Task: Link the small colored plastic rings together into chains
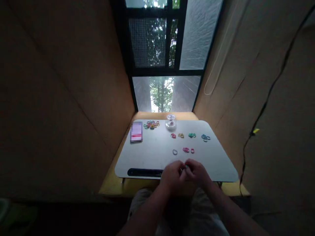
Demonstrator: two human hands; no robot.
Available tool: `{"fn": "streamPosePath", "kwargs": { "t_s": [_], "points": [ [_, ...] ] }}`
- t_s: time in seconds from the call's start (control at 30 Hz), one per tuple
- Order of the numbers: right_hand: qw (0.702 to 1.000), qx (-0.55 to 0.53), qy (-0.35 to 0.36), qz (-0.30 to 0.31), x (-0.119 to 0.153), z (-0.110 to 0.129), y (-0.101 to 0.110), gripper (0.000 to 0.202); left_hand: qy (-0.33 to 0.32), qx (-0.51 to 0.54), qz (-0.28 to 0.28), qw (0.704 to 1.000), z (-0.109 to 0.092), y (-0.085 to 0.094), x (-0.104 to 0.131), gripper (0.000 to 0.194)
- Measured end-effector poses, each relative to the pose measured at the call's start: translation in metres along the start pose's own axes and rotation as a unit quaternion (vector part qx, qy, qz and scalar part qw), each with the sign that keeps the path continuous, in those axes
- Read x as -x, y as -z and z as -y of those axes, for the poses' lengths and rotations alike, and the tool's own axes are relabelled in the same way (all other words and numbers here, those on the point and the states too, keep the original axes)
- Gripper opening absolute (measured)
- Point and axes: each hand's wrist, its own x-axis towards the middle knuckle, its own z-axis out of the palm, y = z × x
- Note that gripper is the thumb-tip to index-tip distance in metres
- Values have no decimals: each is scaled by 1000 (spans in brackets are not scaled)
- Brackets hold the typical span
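Observation:
My left hand point(172, 173) and my right hand point(197, 172) meet over the front edge of a white lap table point(150, 154), fingertips pinched together. A small greenish item point(186, 167) shows between them, mostly hidden by the fingers. Just beyond the hands lie a single greyish band point(175, 152), a cluster of pink bands point(186, 150) and one separate pink band point(192, 151). Farther back, small groups of loop-shaped bands lie in a row: red point(173, 135), yellow point(181, 135), green point(192, 135) and blue point(205, 138).
A mixed heap of coloured bands point(152, 124) lies at the back left, beside a phone point(136, 131) with a lit screen. A clear plastic container point(170, 124) stands at the back. A black slot point(144, 172) runs along the front edge. A cable point(262, 113) hangs at right.

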Motion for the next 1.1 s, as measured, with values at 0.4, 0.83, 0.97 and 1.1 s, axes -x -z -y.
{"fn": "streamPosePath", "kwargs": {
  "t_s": [0.4,0.83,0.97,1.1],
  "points": [
    [999,-1,-21,25,-2,-1,0,8,3,47,13,999,13,-3,-4,11],
    [998,-56,2,16,-2,-4,0,7,12,45,-15,999,8,-3,-1,7],
    [998,-67,5,7,-1,-5,0,6,21,43,-27,998,6,-5,-2,7],
    [998,-66,7,-4,0,-2,1,8,23,51,-37,998,7,-7,-2,6]
  ]
}}
